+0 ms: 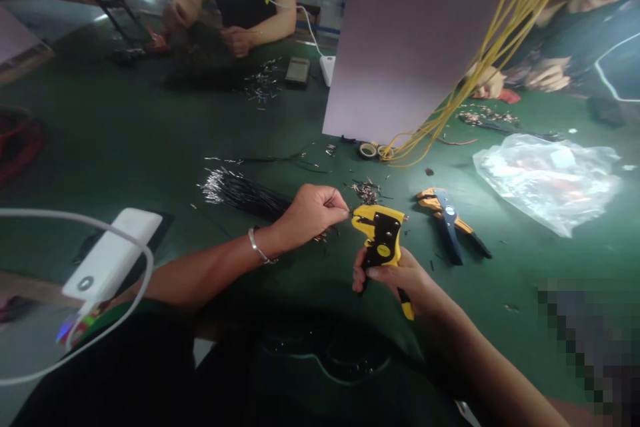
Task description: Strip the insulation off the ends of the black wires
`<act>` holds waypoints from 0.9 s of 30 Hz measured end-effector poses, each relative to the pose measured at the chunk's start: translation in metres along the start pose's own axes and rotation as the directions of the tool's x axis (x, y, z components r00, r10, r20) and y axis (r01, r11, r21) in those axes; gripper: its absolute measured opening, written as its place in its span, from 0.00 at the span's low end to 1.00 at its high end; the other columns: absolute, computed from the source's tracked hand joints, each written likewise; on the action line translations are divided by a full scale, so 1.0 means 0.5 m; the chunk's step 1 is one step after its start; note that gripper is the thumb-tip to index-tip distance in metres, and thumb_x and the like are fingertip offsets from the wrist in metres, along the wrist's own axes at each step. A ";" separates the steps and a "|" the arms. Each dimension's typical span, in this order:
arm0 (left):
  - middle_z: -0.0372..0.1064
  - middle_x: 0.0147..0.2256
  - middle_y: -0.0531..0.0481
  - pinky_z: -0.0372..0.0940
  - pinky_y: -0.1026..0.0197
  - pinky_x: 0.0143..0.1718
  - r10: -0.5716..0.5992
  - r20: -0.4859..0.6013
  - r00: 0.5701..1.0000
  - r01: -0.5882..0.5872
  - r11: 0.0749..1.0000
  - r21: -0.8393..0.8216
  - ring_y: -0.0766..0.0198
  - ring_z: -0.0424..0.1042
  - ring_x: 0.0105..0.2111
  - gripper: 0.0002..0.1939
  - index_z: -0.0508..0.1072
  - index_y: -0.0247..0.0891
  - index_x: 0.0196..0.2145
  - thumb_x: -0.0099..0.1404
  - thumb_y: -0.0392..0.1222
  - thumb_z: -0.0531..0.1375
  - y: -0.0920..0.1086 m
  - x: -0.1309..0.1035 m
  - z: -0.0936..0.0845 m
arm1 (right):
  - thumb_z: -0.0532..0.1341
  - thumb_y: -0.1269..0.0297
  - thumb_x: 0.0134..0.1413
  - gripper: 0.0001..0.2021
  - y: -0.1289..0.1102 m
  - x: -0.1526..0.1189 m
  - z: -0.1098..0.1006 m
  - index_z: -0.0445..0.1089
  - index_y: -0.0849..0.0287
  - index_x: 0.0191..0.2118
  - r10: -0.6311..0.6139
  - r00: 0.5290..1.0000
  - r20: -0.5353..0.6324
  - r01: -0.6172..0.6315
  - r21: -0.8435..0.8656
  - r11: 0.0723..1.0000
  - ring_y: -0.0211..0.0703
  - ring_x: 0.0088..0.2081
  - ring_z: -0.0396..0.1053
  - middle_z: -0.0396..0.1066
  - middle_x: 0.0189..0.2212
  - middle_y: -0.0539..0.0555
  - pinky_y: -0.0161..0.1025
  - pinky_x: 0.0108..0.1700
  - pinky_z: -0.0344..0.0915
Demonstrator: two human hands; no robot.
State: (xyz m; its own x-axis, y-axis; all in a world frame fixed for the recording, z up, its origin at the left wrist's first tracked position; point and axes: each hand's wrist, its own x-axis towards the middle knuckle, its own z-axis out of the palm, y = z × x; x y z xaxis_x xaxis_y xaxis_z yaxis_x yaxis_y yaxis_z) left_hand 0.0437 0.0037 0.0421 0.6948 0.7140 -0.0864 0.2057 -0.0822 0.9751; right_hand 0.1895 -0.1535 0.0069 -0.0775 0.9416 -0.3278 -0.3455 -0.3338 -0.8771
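My right hand (pixel 395 273) is wrapped round the handles of a yellow and black wire stripper (pixel 384 240), its jaws turned left. Just left of those jaws, my left hand (pixel 315 213) is closed in a pinch. A short dark end of wire (pixel 351 213) shows between its fingertips and the jaws; most of it is hidden. Under and behind my left hand lies a bundle of black wires (pixel 250 193) with bare silvery ends pointing left. A small heap of cut wire scraps (pixel 367 191) sits behind the stripper.
A second wire stripper (pixel 447 220), blue and orange, lies on the right. Beyond it are a clear plastic bag (pixel 550 177) and hanging yellow wires (pixel 470 87). A pale upright panel (pixel 390 47) stands ahead, tape rolls (pixel 369 151) at its foot. A white power bank (pixel 113 253) lies left. Co-workers sit opposite.
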 end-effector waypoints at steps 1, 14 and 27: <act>0.64 0.19 0.56 0.54 0.68 0.20 -0.009 -0.003 1.000 0.009 1.000 -0.026 0.74 0.59 0.19 0.02 0.72 0.33 0.23 0.51 0.34 0.62 -0.004 0.001 0.001 | 0.67 0.62 0.44 0.11 0.001 0.001 -0.001 0.72 0.61 0.35 0.001 1.000 -0.004 -0.001 0.004 1.000 0.46 0.28 0.71 0.72 0.25 0.53 0.46 0.36 0.68; 0.61 0.18 0.56 0.49 0.67 0.16 -0.124 0.055 0.991 0.129 0.986 -0.106 0.74 0.56 0.16 0.03 0.70 0.35 0.22 0.49 0.35 0.62 -0.013 0.002 0.011 | 0.66 0.64 0.46 0.08 0.014 0.002 -0.004 0.71 0.61 0.33 0.013 1.000 -0.006 -0.013 -0.003 1.000 0.44 0.25 0.70 0.71 0.22 0.51 0.43 0.31 0.67; 0.63 0.18 0.56 0.52 0.69 0.16 -0.128 0.076 0.989 0.132 0.990 -0.054 0.75 0.58 0.16 0.00 0.71 0.34 0.23 0.50 0.33 0.60 -0.010 0.006 0.004 | 0.66 0.66 0.38 0.07 -0.015 0.001 0.024 0.67 0.61 0.24 0.054 0.989 -0.135 -0.064 -0.073 0.995 0.39 0.16 0.65 0.68 0.14 0.49 0.37 0.22 0.63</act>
State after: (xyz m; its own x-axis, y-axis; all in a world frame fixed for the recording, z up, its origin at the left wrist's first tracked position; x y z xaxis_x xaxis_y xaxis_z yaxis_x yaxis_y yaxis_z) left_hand 0.0461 0.0051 0.0363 0.7130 0.6640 -0.2255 0.2581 0.0504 0.9648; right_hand 0.1809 -0.1500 0.0173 0.0307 0.9076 -0.4188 -0.2704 -0.3958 -0.8776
